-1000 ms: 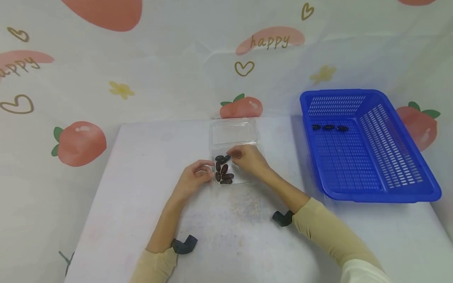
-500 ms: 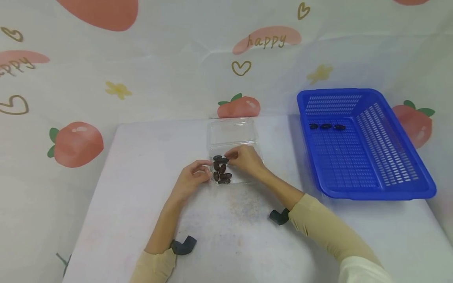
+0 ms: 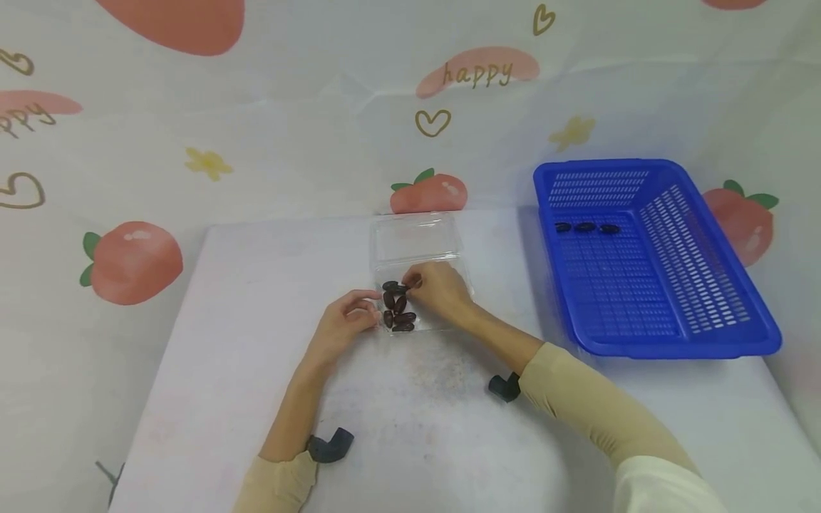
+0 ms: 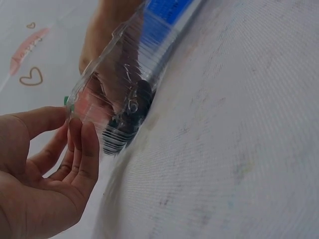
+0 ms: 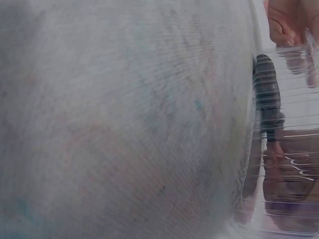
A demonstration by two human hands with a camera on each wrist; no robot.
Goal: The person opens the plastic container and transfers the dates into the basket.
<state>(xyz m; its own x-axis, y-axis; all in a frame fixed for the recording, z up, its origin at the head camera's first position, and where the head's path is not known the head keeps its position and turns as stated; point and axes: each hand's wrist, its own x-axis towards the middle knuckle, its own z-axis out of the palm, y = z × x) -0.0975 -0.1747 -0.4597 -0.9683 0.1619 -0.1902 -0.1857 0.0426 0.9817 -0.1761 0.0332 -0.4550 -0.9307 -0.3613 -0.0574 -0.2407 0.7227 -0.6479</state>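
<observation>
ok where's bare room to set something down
Free: the white table left of the left hand and between the forearms; the blue plastic basket's near floor. Crowded: the clear plastic box's near half, with dark oval pieces and right hand.

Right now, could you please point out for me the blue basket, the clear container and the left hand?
Blue basket (image 3: 618, 281), head view, on its bare floor.
Clear container (image 3: 415, 239), head view, on its bare far half.
Left hand (image 3: 340, 326), head view, on its back.
</observation>
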